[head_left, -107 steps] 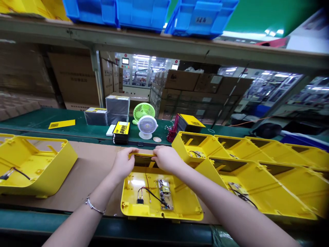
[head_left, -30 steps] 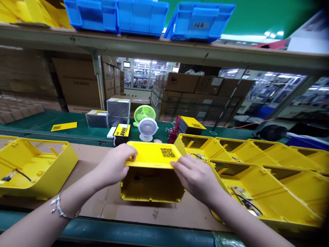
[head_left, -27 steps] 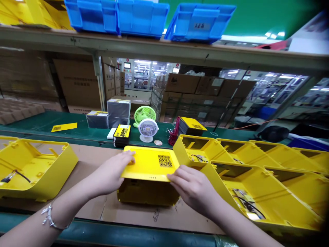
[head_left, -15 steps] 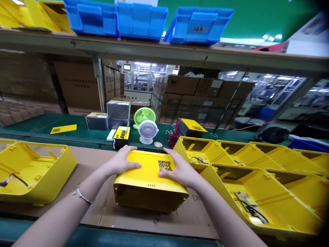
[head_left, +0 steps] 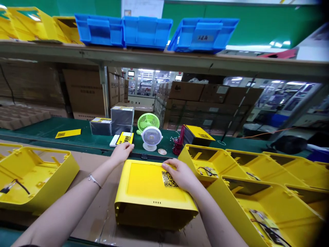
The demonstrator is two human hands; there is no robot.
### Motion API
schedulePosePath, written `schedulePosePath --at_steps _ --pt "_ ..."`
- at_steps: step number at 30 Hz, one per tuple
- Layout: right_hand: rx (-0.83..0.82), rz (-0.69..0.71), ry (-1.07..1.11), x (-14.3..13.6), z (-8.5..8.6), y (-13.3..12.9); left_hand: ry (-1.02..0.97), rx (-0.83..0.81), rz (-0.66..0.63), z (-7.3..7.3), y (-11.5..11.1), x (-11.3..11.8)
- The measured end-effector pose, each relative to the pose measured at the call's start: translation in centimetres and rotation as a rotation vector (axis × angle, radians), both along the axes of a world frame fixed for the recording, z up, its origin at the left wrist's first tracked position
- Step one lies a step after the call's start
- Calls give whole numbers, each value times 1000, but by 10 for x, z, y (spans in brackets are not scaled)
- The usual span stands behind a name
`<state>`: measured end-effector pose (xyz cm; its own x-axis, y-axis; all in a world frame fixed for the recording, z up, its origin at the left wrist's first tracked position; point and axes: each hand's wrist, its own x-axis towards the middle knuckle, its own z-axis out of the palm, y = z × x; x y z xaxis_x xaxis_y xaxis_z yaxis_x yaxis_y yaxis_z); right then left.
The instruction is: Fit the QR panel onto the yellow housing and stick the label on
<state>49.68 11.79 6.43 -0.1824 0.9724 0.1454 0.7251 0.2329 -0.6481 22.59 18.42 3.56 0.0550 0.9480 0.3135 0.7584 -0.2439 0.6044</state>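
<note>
A yellow plastic housing (head_left: 151,185) lies before me with its open side toward me and a QR code (head_left: 169,179) on its top panel. My right hand (head_left: 181,173) rests on the housing's top right, fingers curled over the far part beside the code. My left hand (head_left: 121,153) is off the housing, at the near edge of a small stack of yellow-and-black printed cards (head_left: 126,137). Its fingers are drawn together; whatever is between them cannot be made out.
More open yellow housings with wires inside stand at the left (head_left: 48,178) and right (head_left: 257,199). Behind are a white fan (head_left: 151,136), a green fan (head_left: 148,120), red wires (head_left: 178,145) and a card stack (head_left: 197,133). Blue bins (head_left: 147,32) line the shelf above.
My left hand has let go of the housing and moved up to the small card stack. My right hand stays on the housing. The view has tilted up slightly.
</note>
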Motion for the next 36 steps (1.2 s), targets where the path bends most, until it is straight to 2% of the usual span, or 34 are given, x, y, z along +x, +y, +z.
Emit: schedulePosePath --at_steps 3,5,10,13,15,17,20,23,24,26,28,30,32,34,36 --pt "0 -2 19 0 1 -2 54 43 92 -14 30 -20" --pt "1 -2 29 0 2 -3 94 72 125 -27 40 -31" --pt "-16 -9 19 0 2 -2 158 146 99 -56 33 -46" --pt "-18 -13 16 0 0 -2 156 219 79 -58 23 -52" --pt "-21 -13 15 0 -1 -1 132 271 88 -50 16 -57" --pt "-23 -15 16 0 -1 -2 87 338 125 -35 9 -61" --pt "-13 -24 12 -1 -1 -3 -13 458 240 -2 -4 -61" --pt "12 -26 -3 -2 0 -5 -213 556 330 38 -25 -49" --pt "28 -27 -6 -2 1 -6 -450 574 292 51 -34 -42" --pt "107 -53 1 -2 2 -10 -867 481 86 73 -55 -28" --pt "259 -117 30 -1 4 -16 -1054 285 -103 87 -80 -14" --pt "430 -179 95 0 9 -26 -1089 100 -198 93 -106 -2" --pt "530 -192 194 0 16 -41 -1053 -50 -259 92 -131 9" --pt "505 -119 279 -5 27 -59 -944 -199 -323 87 -154 20" --pt "367 43 300 -12 37 -78 -781 -285 -361 79 -173 32"
